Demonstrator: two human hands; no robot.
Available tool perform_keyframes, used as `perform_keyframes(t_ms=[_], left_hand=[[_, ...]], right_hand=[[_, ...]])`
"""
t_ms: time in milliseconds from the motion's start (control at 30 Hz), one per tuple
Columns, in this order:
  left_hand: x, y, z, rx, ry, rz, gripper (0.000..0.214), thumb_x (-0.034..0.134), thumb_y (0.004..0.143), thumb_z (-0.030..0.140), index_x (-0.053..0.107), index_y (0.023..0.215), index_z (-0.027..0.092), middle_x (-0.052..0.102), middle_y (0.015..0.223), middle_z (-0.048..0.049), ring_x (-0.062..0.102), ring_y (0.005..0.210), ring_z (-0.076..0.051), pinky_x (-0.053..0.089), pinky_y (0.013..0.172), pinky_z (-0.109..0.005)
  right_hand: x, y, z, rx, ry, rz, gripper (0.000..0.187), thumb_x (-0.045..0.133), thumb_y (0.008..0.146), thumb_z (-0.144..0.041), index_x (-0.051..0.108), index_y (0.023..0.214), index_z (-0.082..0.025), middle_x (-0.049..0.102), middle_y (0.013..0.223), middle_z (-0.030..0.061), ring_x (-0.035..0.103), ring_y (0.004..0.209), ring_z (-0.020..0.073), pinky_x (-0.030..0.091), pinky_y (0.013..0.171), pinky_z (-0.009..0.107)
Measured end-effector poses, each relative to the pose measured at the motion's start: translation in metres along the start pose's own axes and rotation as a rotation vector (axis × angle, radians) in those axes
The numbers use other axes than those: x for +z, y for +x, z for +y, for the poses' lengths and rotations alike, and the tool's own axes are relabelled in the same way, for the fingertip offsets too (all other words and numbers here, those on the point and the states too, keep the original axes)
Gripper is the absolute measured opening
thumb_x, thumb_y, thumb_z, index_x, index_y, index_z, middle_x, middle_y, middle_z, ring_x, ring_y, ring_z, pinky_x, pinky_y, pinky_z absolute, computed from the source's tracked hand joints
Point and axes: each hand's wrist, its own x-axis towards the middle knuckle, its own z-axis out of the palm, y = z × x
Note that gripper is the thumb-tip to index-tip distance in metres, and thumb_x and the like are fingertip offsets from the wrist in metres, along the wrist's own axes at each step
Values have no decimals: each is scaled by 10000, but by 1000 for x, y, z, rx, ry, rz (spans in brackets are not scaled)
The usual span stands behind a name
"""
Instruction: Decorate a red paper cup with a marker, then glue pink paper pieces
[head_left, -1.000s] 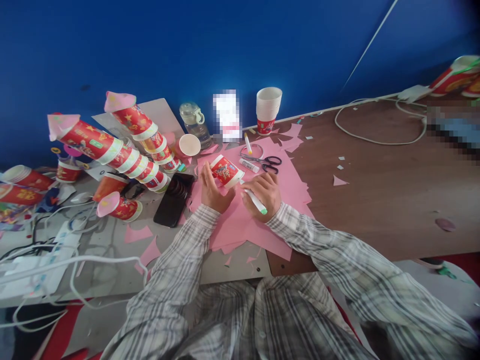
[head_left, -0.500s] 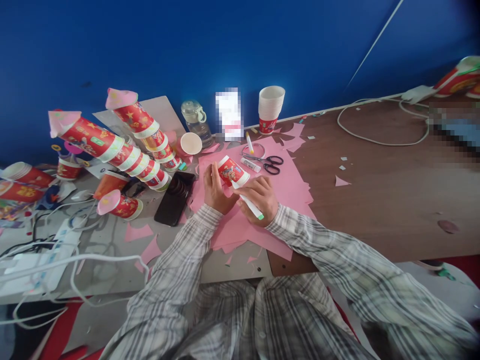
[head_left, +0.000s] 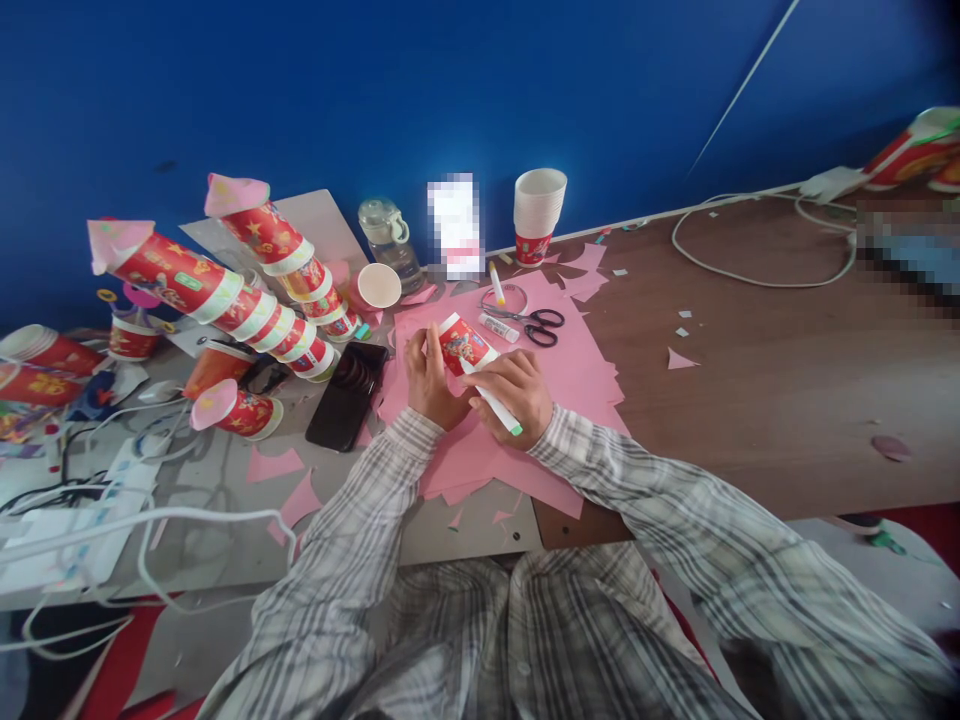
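My left hand [head_left: 429, 378] grips a red printed paper cup [head_left: 463, 340] by its left end, the cup lying on its side over pink paper [head_left: 540, 440]. Between the fingers of my right hand [head_left: 525, 388] is a white marker [head_left: 496, 407] with a green end. Its tip points up and left, at or very close to the cup's wall; whether it touches I cannot tell. Just beyond the cup lie a glue stick [head_left: 498, 328], black-handled scissors [head_left: 541, 327] and a yellow-and-white marker [head_left: 496, 284].
Towers of joined paper cups [head_left: 255, 313] with pink tops lean at the left, beside a black phone [head_left: 346, 398]. Behind stand a water bottle [head_left: 390, 245] and a cup stack [head_left: 538, 215]. A power strip [head_left: 105, 520] with cables lies front left; a white cable [head_left: 757, 283] curls at right.
The whole view has shifted slightly. Both hands keep nearly the same pose on the cup and marker, with the marker tip still by the cup's wall.
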Motion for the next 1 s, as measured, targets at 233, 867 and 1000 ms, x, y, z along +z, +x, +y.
perform_keyframes(t_ms=[233,867,1000], left_hand=[[-2,0,3,2,1,-11,826,527,667,406,130,1312,78,288,1259,-239,277,1211,-347,216,1008,-555],[-1,-1,2,24,3,-25,801,513,694,393,122,1317,77,312,1241,-241,287,1212,-341,233,997,-557],[0,-1,1,27,3,-17,809,503,700,429,102,1327,113,304,1250,-229,286,1212,-338,235,997,-554]], right_hand=[[0,0,0,-4,37,18,284,540,752,-275,568,1034,-256,624,873,24,510,823,200,349,809,376],[1,-1,1,-15,26,33,258,535,752,-261,571,1007,-239,620,865,28,510,813,195,352,799,370],[0,-1,1,-31,22,64,276,526,751,-251,560,1025,-248,615,858,27,524,809,196,358,791,372]])
